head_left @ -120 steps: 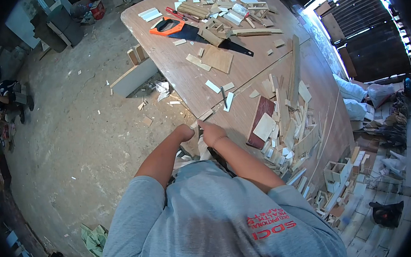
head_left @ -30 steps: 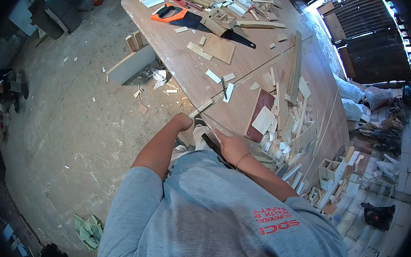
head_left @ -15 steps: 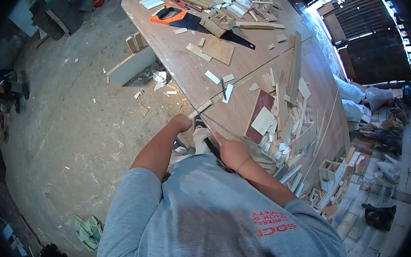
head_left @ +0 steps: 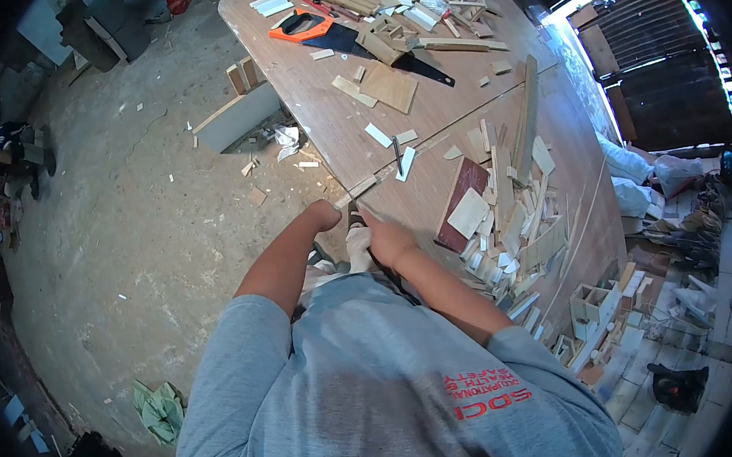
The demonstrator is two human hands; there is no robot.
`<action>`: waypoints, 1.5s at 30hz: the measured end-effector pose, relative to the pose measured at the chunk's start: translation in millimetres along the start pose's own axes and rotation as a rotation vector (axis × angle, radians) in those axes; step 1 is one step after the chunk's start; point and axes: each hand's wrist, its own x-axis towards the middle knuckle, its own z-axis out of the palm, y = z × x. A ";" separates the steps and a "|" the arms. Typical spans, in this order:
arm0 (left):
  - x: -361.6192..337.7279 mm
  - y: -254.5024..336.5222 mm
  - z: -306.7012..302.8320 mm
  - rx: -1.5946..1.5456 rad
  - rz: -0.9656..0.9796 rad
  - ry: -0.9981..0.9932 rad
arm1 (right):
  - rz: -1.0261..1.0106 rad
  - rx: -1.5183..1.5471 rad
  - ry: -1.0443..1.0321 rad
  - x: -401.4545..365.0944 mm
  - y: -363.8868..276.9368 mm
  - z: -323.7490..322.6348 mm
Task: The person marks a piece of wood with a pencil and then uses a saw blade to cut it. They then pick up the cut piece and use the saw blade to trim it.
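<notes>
At the near edge of the wooden table (head_left: 323, 120), my left hand (head_left: 325, 215) is closed around the end of a narrow wood strip (head_left: 364, 186) that rests on the corner. My right hand (head_left: 386, 237) is closed close beside the strip, around what looks like a thin-bladed saw; its handle is mostly hidden by the fingers. The blade meets the strip just beyond my left fingers. A dark slim rod-like tool (head_left: 397, 154) lies on the tabletop past the strip, among small white-faced wood pieces (head_left: 406, 164).
Farther up the table lies an orange-handled handsaw (head_left: 303, 29) among wood scraps. A pile of offcuts (head_left: 511, 217) and a dark red board (head_left: 461, 204) are at the right. A board (head_left: 241, 118) stands on the floor beside the table. Another person (head_left: 14, 153) sits far left.
My right hand has moved forward and slightly left, up close to the wood strip, so less of the blade shows. My left hand and the strip stay in place.
</notes>
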 end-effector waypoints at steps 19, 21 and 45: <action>2.5 -2.7 1.9 -0.057 0.017 0.030 | -0.045 -0.063 0.018 2.8 -4.7 -8.0; -0.4 -1.7 0.3 -0.070 0.017 0.037 | 0.010 -0.103 -0.092 -18.7 -6.1 -15.1; -0.5 -4.4 1.2 -0.150 0.004 0.033 | -0.053 -0.138 -0.171 -48.2 -14.8 -70.7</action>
